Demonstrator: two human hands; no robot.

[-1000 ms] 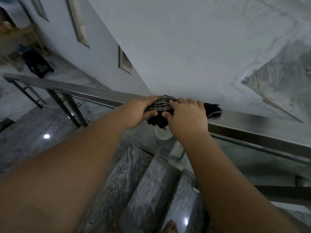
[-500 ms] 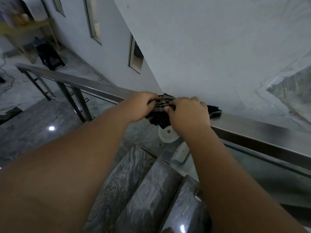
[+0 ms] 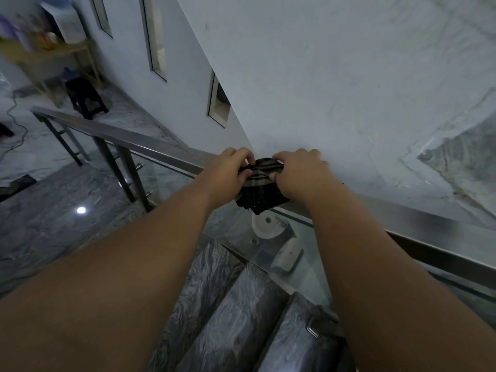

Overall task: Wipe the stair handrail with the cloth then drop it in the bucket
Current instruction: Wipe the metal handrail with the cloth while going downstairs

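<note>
A dark striped cloth [image 3: 259, 186] lies bunched over the steel stair handrail [image 3: 128, 139], which runs from the far left down to the right edge. My left hand [image 3: 232, 170] grips the cloth's left side. My right hand [image 3: 300, 174] grips its right side, and the cloth's lower edge hangs over the rail's near face. Below the rail, seen through the glass panel, stands a white bucket [image 3: 269, 226].
Grey marble stair treads [image 3: 236, 312] descend below my arms. A glass panel with metal fittings [image 3: 312, 330] fills the railing. A white wall [image 3: 322, 89] rises just behind the rail. Rail posts [image 3: 131, 178], a black stool [image 3: 86, 98] and a wooden shelf stand on the floor at left.
Both hands have gathered the cloth closer together on the rail, so its right tail no longer shows. The view has tilted, showing more of the room at left.
</note>
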